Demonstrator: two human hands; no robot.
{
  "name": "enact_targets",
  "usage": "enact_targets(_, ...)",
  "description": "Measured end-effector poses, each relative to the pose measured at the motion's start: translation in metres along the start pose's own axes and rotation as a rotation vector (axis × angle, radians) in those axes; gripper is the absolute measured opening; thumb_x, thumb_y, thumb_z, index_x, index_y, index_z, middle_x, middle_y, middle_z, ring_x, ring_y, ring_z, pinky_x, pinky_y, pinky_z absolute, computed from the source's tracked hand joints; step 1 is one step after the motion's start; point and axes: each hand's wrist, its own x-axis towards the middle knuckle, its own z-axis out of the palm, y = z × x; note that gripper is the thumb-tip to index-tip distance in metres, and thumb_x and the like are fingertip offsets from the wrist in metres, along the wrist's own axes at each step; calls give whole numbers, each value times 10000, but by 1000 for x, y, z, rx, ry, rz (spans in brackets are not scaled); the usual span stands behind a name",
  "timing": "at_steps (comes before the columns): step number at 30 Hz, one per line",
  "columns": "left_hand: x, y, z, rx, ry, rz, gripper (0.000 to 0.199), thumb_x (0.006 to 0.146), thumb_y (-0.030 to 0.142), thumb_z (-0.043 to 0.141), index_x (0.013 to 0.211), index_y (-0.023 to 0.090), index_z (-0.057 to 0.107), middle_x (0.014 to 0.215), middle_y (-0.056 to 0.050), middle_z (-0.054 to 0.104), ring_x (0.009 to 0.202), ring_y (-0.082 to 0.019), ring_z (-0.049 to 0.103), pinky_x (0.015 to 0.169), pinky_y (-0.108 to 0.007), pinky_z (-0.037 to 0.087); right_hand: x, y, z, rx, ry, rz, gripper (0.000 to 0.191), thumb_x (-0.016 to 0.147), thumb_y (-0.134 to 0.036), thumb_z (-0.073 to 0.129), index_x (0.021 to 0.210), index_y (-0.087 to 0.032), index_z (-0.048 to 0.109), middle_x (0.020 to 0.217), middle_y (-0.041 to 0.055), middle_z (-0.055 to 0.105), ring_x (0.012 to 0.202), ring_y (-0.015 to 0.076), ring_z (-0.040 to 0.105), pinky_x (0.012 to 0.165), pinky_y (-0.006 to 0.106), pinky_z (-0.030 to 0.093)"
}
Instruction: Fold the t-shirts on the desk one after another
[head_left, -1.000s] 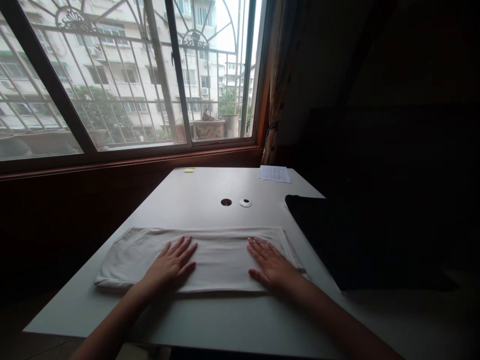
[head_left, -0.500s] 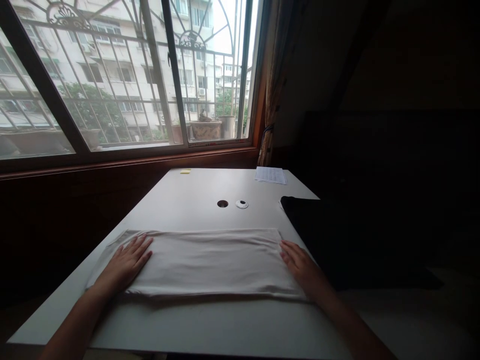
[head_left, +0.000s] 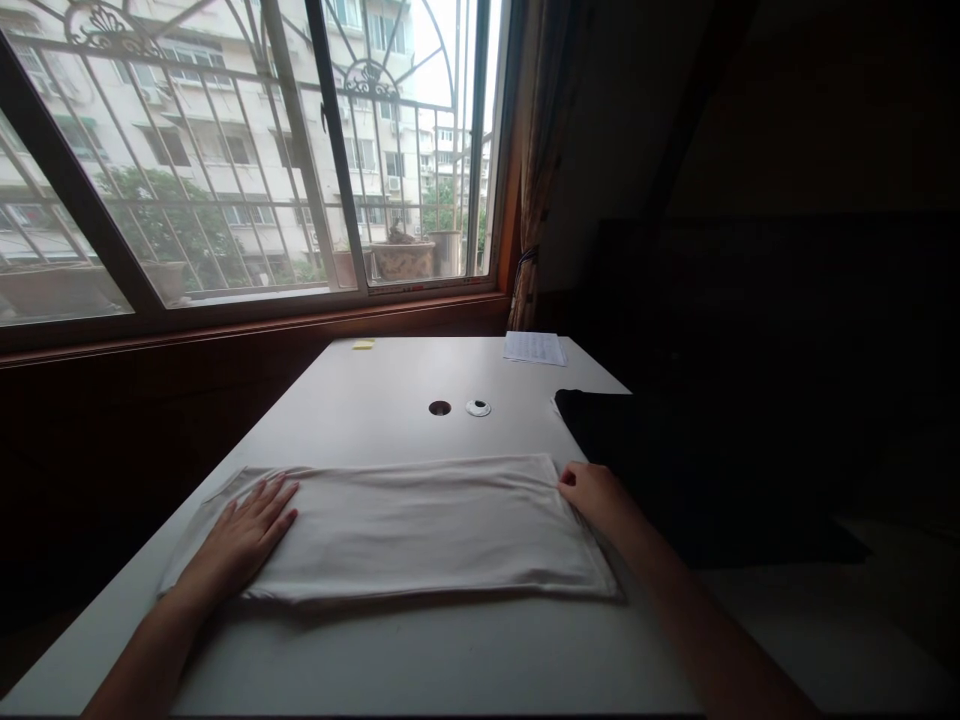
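A white cloth (head_left: pixel 420 530), folded into a long rectangle with light wrinkles, lies across the near half of the white table (head_left: pixel 420 660). My left hand (head_left: pixel 251 530) rests flat on the cloth's left end, fingers spread. At the right edge, close to the far corner, my right hand (head_left: pixel 592 490) has its fingers curled in a pinch on the cloth's edge. Whether the cloth is one garment or several layers cannot be told.
A dark cloth (head_left: pixel 675 470) hangs over the table's right edge. Farther back are a round hole (head_left: pixel 440 408), its white cap (head_left: pixel 478 408), papers (head_left: pixel 535 348) and a yellow note (head_left: pixel 363 344). A window (head_left: pixel 262 150) and tied curtain (head_left: pixel 529 230) stand beyond.
My right hand has gone from lying with fingers extended on the cloth's right edge to pinching that edge, slightly farther up. My left hand stays flat. The view has shifted a little.
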Motion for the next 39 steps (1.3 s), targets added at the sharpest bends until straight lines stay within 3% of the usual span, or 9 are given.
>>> enact_targets(10, 0, -1, 2, 2, -12, -10, 611, 1035, 562, 216, 1590, 314, 272, 1686, -32, 171, 1552, -327, 148, 1203, -614, 203, 2, -9, -4, -246, 38, -14, 211, 876, -154, 518, 846, -205, 721, 945, 108, 745, 856, 243, 696, 709, 312, 459)
enact_targets(14, 0, -1, 0, 6, -27, -18, 618, 1031, 567, 214, 1592, 312, 263, 1689, -31, 162, 1555, -319, 133, 1211, -604, 182, -10, -26, 2, -325, 148, -65, 305, 924, -137, 438, 1069, -167, 705, 1109, 166, 707, 1020, 290, 658, 865, 374, 492)
enact_targets(17, 3, 6, -6, 8, -56, -61, 627, 1017, 588, 258, 1579, 314, 311, 1683, -51, 197, 1546, -359, 156, 1190, -643, 196, -14, -48, 7, -232, 163, -239, 432, 981, -179, 353, 1313, -113, 621, 1323, 192, 640, 1226, 292, 585, 1067, 404, 427)
enact_targets(20, 11, 30, -15, 34, -34, -51, 611, 1005, 601, 314, 1544, 327, 400, 1675, -70, 226, 1532, -427, 154, 1139, -711, 224, -16, -75, 14, -135, 10, -410, 535, 1030, -326, 315, 1488, -106, 481, 1567, 158, 443, 1451, 283, 393, 1214, 444, 274)
enact_targets(24, 26, 85, -20, 62, 4, 231, 598, 1012, 607, 331, 1549, 349, 381, 1663, -39, 265, 1543, -370, 160, 1196, -647, 142, -16, -99, 29, -50, -232, -519, 647, 1046, -526, 259, 1586, -178, 334, 1668, 84, 237, 1541, 262, 201, 1250, 478, 165)
enact_targets(27, 37, 114, -17, 3, -52, 322, 621, 1017, 636, 280, 1583, 380, 262, 1670, -17, 232, 1544, -339, 183, 1202, -628, 149, -11, -94, 41, -46, -273, -512, 705, 1033, -606, 231, 1600, -193, 297, 1682, 82, 191, 1554, 252, 138, 1254, 475, 112)
enact_targets(29, 44, 118, -13, -25, -72, 304, 640, 1026, 629, 238, 1599, 348, 203, 1677, -26, 192, 1550, -333, 156, 1199, -627, 156, -4, -80, 47, -68, -238, -452, 733, 1025, -633, 209, 1600, -187, 296, 1686, 92, 173, 1557, 249, 119, 1254, 467, 94)
enact_targets(33, 56, 90, -10, -29, -85, 237, 657, 1031, 615, 225, 1600, 287, 230, 1676, -60, 183, 1553, -318, 149, 1204, -598, 161, 12, -44, 51, -137, -189, -288, 763, 1017, -643, 192, 1604, -163, 277, 1679, 111, 194, 1555, 247, 133, 1253, 469, 105)
enact_targets(39, 55, 7, -10, 12, -57, 13, 631, 1034, 549, 221, 1592, 260, 273, 1674, -59, 200, 1555, -303, 147, 1205, -574, 165, 18, -25, 52, -170, -158, -173, 744, 1021, -616, 154, 1614, -176, 242, 1681, 86, 199, 1556, 247, 130, 1247, 522, 127)
